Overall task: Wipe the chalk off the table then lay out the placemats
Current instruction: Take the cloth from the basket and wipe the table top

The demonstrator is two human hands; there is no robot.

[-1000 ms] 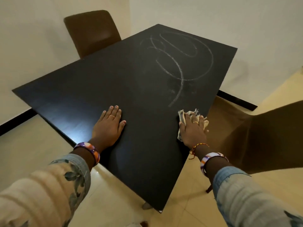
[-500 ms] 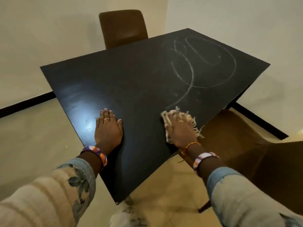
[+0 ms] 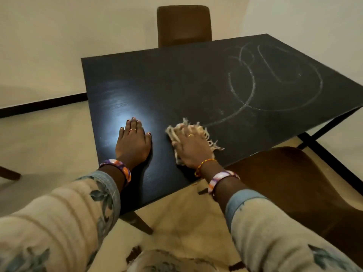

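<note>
Our right hand (image 3: 191,147) lies palm down, fingers spread, pressing a pale fringed cloth (image 3: 204,134) flat against the dark surface (image 3: 176,85); it pins the cloth rather than closing around it. The fringe pokes out beyond the fingertips and to the hand's outer side. Just beside it, toward our other arm, our left hand (image 3: 133,143) rests open and flat on the bare surface, holding nothing, and we judge it is bracing us.

Just beyond the right hand's fingertips the tail of the chalk marks (image 3: 255,83) begins, then runs away from us into large loops and a wide curve across the far part of the surface, past the hand's outer side. Most of the chalk remains, so we judge the wiping is at an early stage. No placemats are in view.

The cloth looks soft, thin and light, likely to bunch or slip under a loose palm on this smooth top. We would keep the palm on its middle with fingers spread, pushing it rather than pinching it, and watch the fringe near the surface's edge.

Further out, a brown chair (image 3: 184,24) stands at the far side, and another chair (image 3: 294,183) sits below the right wrist.
</note>
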